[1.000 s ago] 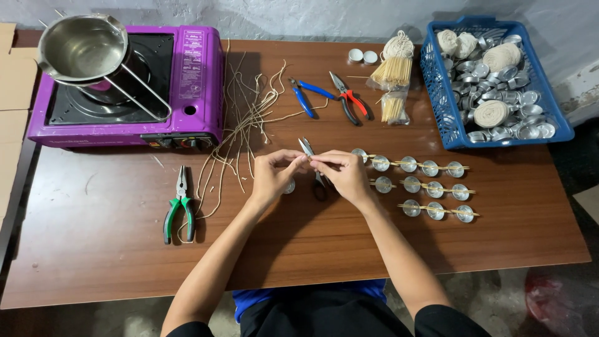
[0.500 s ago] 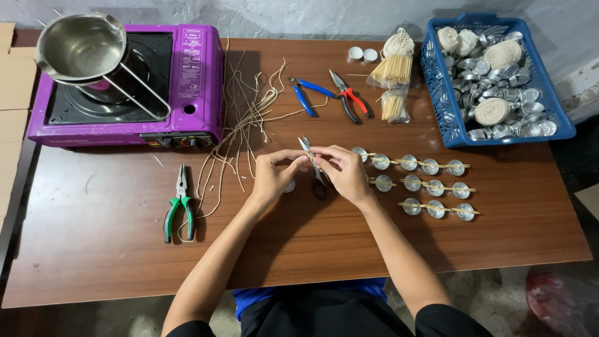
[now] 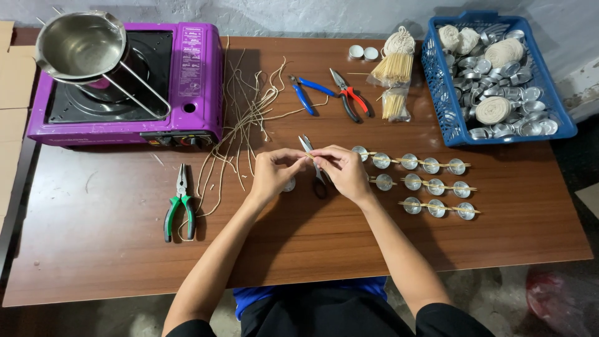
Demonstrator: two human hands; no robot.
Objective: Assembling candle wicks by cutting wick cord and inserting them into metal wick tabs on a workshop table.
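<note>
Fingers (image 3: 298,157) of the left hand (image 3: 273,175) and right hand (image 3: 345,171) met over the bench (image 3: 93,237), pinched narrow on a thin wooden stick (image 3: 310,157), likely with wick at its tip, too small to tell. Scissors (image 3: 314,163) lay just under them, a small metal cup (image 3: 289,185) beside the left hand. Judgement: a short grip near the stick end, elbows steady, would hold it true. Finished rows of cups (image 3: 430,186) sat to the right.

Even, soft overhead light — sharp throughout, mild sheen on the table (image 3: 93,206), short shadows, slight wide-angle bowing at edges.
</note>
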